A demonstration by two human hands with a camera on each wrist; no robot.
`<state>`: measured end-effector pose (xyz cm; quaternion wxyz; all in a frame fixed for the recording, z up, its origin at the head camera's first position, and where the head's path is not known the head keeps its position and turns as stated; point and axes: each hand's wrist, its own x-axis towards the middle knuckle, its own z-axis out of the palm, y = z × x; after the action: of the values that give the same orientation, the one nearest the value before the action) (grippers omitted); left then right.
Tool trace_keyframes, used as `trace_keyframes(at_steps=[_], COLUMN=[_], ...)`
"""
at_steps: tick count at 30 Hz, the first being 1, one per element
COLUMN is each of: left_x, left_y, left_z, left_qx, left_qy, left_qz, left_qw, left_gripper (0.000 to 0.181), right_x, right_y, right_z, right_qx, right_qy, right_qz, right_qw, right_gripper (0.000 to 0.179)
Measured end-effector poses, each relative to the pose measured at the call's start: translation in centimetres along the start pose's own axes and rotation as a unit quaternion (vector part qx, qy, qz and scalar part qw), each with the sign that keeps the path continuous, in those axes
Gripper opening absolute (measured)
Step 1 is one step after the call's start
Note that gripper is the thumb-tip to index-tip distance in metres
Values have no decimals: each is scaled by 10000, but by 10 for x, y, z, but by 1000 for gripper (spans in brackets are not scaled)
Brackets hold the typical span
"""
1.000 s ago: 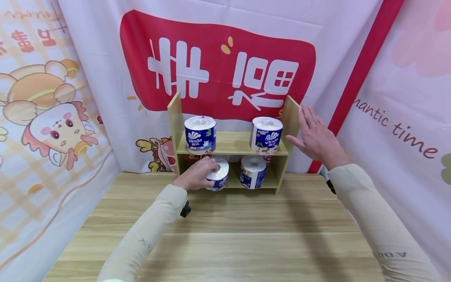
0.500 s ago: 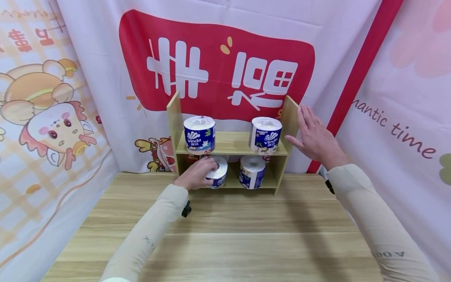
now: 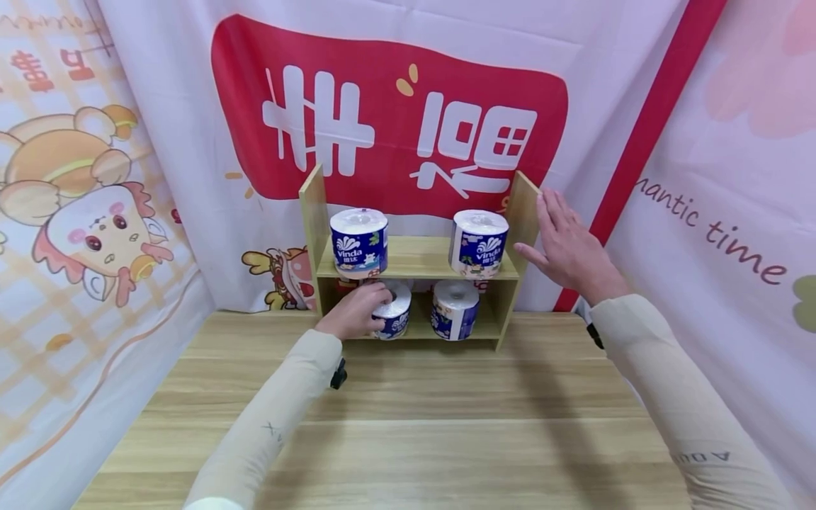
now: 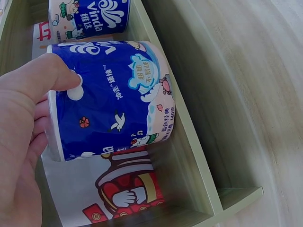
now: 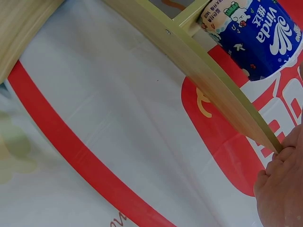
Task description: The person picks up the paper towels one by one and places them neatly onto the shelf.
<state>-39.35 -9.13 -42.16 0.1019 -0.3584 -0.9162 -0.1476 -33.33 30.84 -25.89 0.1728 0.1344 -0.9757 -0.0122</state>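
Observation:
On the lower shelf my left hand holds a blue-and-white toilet paper roll by its upper rim. In the left wrist view the thumb presses the printed wrapper, while the other fingers go behind the roll's white end and are partly hidden. My right hand has its fingers straight, at the top of the right side panel of a small wooden shelf. In the right wrist view its fingertips touch the panel's corner.
A second roll stands on the lower shelf, right of the held one. Two more, the left roll and the right roll, stand on the upper board. The shelf sits at the back of a wooden table, against a printed cloth.
The held roll has shifted slightly back into the lower shelf with my left hand. My right hand stays at the side panel. The head view has drifted a little.

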Motion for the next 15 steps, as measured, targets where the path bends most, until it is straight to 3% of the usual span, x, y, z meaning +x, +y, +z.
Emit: trace_keyframes(at_steps=[7, 15], left_x=[2, 6], left_y=[-3, -3], left_z=[-2, -2], left_qx=[-240, -346], left_qy=[-245, -297], left_qz=[-343, -371], left_qw=[9988, 9983], left_gripper=[37, 39], right_x=[1, -1], right_y=[-1, 0], right_z=[1, 0], right_qx=[44, 53], right_qy=[20, 62], right_qz=[-54, -27], right_qw=[10000, 10000], right_gripper=[104, 104])
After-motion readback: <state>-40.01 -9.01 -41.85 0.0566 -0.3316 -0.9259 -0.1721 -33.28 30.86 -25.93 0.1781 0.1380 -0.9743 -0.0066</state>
